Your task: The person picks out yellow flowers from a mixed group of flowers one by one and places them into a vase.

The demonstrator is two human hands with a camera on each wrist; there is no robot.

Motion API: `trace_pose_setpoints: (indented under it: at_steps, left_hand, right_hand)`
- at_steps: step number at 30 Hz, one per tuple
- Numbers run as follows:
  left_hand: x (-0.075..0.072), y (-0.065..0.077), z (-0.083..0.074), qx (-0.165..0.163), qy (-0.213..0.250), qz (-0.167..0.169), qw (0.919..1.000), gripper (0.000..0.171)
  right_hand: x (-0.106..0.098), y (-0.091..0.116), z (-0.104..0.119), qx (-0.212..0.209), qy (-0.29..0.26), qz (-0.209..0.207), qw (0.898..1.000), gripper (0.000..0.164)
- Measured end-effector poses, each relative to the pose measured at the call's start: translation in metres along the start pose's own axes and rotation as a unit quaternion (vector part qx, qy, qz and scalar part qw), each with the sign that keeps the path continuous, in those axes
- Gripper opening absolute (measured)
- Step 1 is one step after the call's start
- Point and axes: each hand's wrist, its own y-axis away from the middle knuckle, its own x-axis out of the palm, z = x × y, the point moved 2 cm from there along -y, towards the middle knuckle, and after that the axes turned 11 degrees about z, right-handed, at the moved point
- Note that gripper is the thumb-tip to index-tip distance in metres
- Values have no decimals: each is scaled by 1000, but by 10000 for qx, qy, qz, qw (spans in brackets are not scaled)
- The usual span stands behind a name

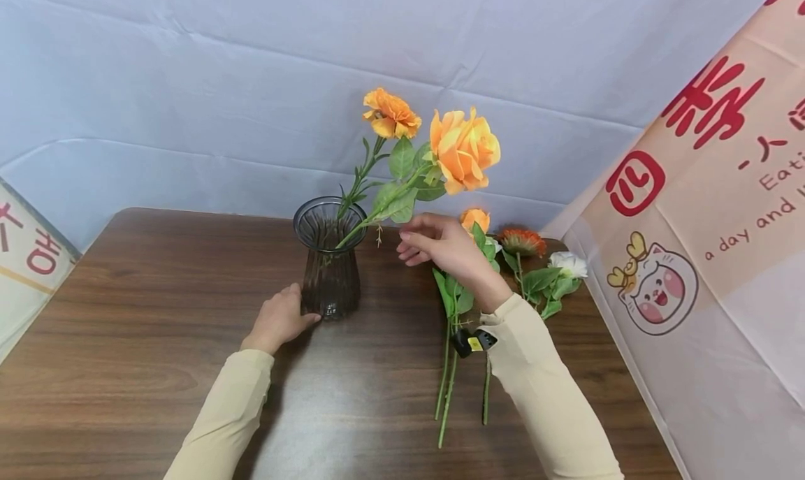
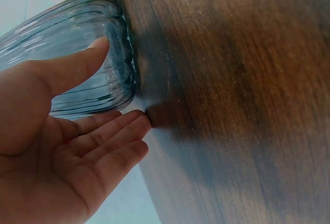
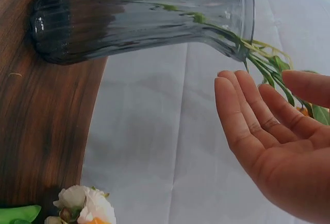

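A ribbed, dark glass vase (image 1: 331,284) stands upright on the table, its rim flared. My left hand (image 1: 283,319) holds it low down; in the left wrist view the thumb (image 2: 82,67) lies across the glass and the other fingers are at its far side. An orange carnation-like flower (image 1: 393,114) and a large orange rose (image 1: 465,150) lean to the right out of the vase, stems inside. Just right of the rim, below the rose's leaves, is my right hand (image 1: 443,246), fingers loosely bent with nothing between them. In the right wrist view its fingertips are beside the vase mouth.
On the table's right side lie several more flowers: an orange rose (image 1: 475,219), a red-orange flower (image 1: 523,242) and a white flower (image 1: 569,264), stems toward me. Pale cloth (image 1: 220,103) hangs behind the wooden table (image 1: 157,312). A printed banner (image 1: 711,256) borders the right.
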Motion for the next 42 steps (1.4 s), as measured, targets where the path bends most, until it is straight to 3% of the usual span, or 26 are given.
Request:
trace_pose_setpoints:
  at_steps: [6,22,30,42]
  left_hand:
    - [0,-1,0,2,1,-11,10000,52]
    - [-2,-1,0,-36,-5,67,10000,57]
    - [-1,0,-1,-49,3,83,10000,56]
    - [0,0,0,-48,42,55,10000,52]
  right_hand:
    - [-7,5,-5,-15,54,-40,10000,21]
    - [-20,19,-45,687,235,-311,9969,21]
    - [-26,32,-64,875,-238,-778,9928,22]
    - [-43,55,-89,1155,-411,-1179,9854,23]
